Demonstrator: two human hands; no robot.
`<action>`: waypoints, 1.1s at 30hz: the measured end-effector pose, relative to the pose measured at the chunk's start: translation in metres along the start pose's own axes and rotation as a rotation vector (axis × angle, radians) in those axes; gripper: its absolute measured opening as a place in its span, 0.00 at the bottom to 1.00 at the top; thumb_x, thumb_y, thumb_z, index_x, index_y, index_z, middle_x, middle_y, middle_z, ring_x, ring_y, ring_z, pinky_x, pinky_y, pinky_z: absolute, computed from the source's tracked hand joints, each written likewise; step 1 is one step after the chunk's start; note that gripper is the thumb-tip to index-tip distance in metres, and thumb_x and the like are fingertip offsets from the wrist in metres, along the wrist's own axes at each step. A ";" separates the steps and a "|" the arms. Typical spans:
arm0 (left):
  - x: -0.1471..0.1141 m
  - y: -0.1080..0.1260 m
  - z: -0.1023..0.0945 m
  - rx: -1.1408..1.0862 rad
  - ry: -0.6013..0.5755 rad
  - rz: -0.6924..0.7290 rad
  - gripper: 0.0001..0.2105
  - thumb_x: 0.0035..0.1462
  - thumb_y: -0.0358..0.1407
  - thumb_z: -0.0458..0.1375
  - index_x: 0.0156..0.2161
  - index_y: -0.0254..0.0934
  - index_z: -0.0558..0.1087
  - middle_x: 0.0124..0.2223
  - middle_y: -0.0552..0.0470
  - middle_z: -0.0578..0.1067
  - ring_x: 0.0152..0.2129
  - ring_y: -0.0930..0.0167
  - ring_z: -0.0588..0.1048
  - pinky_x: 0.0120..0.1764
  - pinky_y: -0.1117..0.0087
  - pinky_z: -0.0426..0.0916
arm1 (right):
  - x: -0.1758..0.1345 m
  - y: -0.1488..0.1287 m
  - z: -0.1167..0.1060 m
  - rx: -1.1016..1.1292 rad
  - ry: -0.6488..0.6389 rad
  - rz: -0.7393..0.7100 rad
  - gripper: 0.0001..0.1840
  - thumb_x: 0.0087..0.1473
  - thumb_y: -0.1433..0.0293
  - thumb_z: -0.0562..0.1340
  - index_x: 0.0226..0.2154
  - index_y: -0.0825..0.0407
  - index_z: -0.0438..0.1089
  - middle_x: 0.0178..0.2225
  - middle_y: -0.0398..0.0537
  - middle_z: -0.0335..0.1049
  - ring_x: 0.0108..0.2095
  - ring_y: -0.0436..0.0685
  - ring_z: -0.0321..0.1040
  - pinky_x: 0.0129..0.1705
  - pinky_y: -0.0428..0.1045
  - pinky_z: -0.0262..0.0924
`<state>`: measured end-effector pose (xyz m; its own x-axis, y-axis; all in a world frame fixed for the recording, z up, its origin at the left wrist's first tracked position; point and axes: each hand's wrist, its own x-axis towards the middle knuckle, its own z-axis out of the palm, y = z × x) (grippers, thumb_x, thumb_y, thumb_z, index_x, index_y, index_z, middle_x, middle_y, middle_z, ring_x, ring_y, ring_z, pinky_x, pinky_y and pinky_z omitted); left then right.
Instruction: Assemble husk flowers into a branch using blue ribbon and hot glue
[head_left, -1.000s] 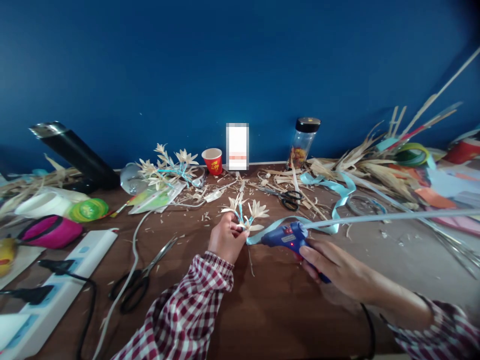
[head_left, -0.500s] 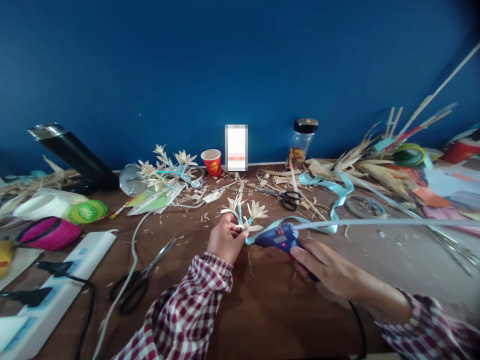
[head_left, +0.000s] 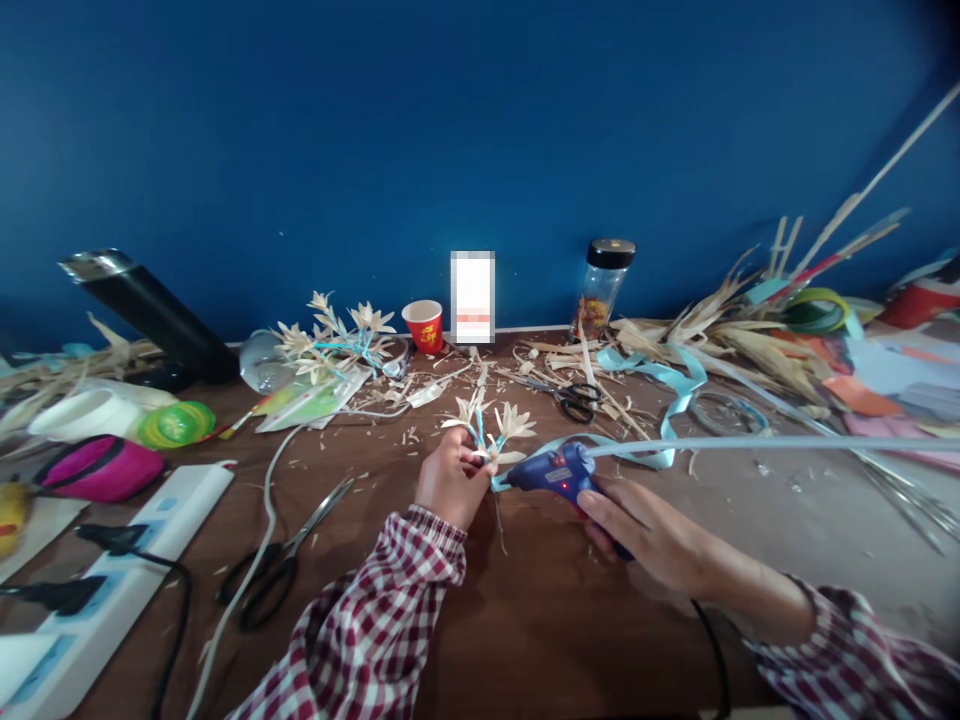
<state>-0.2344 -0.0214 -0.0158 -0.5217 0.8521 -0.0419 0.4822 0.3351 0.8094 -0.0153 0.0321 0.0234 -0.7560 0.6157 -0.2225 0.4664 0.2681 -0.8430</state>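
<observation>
Cream husk flowers (head_left: 514, 420) on blue-wrapped stems are pinched in my left hand (head_left: 455, 478), over the middle of the table. My right hand (head_left: 637, 525) is wrapped round the handle of a blue hot glue gun (head_left: 556, 470) with a small red light. A long translucent glue stick (head_left: 750, 446) runs out of its rear to the right. The gun's nozzle points left, close by the flower stems; whether it touches them I cannot tell. Light blue ribbon (head_left: 679, 395) trails from near my left hand, passes behind the gun and curls to the right.
Black-handled scissors (head_left: 274, 580) lie left of my sleeve, another pair of scissors (head_left: 576, 400) beyond the flowers. A white power strip (head_left: 161, 545) with cables sits at left. Finished husk flowers (head_left: 367, 325), a red paper cup (head_left: 424, 330), a glass bottle (head_left: 606, 285) and dry husks (head_left: 705, 325) line the wall.
The glue gun and my right hand have shifted very slightly. My left hand and the flowers it holds stay in place.
</observation>
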 end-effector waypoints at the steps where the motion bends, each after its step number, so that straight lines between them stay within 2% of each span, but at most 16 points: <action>1: 0.000 -0.001 0.001 -0.001 0.002 0.003 0.17 0.42 0.36 0.61 0.39 0.38 0.64 0.29 0.53 0.76 0.23 0.72 0.75 0.30 0.73 0.67 | 0.000 0.001 0.001 0.004 0.003 0.007 0.22 0.60 0.56 0.46 0.22 0.51 0.60 0.19 0.41 0.63 0.22 0.50 0.61 0.27 0.46 0.56; 8: 0.000 -0.002 0.001 0.011 0.008 0.019 0.17 0.42 0.37 0.60 0.40 0.38 0.64 0.29 0.54 0.76 0.23 0.72 0.75 0.29 0.74 0.67 | -0.002 0.006 -0.005 -0.064 0.007 -0.007 0.22 0.60 0.57 0.47 0.21 0.50 0.60 0.19 0.42 0.64 0.22 0.50 0.61 0.28 0.47 0.56; 13: -0.001 0.001 0.000 0.033 0.025 0.010 0.16 0.43 0.37 0.60 0.39 0.38 0.65 0.28 0.54 0.76 0.23 0.73 0.74 0.29 0.74 0.67 | -0.002 0.010 -0.006 -0.039 0.068 -0.037 0.21 0.61 0.57 0.46 0.24 0.51 0.61 0.20 0.41 0.64 0.23 0.50 0.61 0.28 0.46 0.55; 18: 0.000 -0.002 0.002 0.005 0.020 -0.001 0.17 0.42 0.37 0.61 0.39 0.38 0.65 0.29 0.53 0.75 0.23 0.72 0.74 0.29 0.74 0.67 | -0.002 0.010 -0.002 -0.032 0.039 -0.015 0.22 0.60 0.56 0.46 0.23 0.50 0.60 0.20 0.41 0.64 0.22 0.50 0.61 0.27 0.47 0.55; 24: -0.001 -0.002 0.000 0.018 0.022 0.031 0.16 0.43 0.37 0.61 0.39 0.38 0.65 0.28 0.54 0.75 0.22 0.73 0.74 0.28 0.75 0.67 | -0.001 0.003 -0.004 -0.061 0.066 -0.006 0.22 0.61 0.56 0.46 0.22 0.50 0.59 0.19 0.40 0.63 0.22 0.50 0.61 0.28 0.47 0.54; 33: -0.001 -0.003 0.001 0.005 0.018 0.015 0.16 0.43 0.38 0.61 0.39 0.38 0.65 0.28 0.53 0.76 0.23 0.72 0.75 0.29 0.74 0.67 | -0.007 0.007 -0.006 -0.064 0.065 0.002 0.20 0.60 0.57 0.47 0.24 0.50 0.59 0.19 0.40 0.63 0.23 0.50 0.61 0.28 0.47 0.55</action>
<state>-0.2347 -0.0223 -0.0188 -0.5266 0.8499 -0.0193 0.4940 0.3244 0.8067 -0.0042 0.0345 0.0217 -0.7244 0.6625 -0.1904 0.4981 0.3121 -0.8090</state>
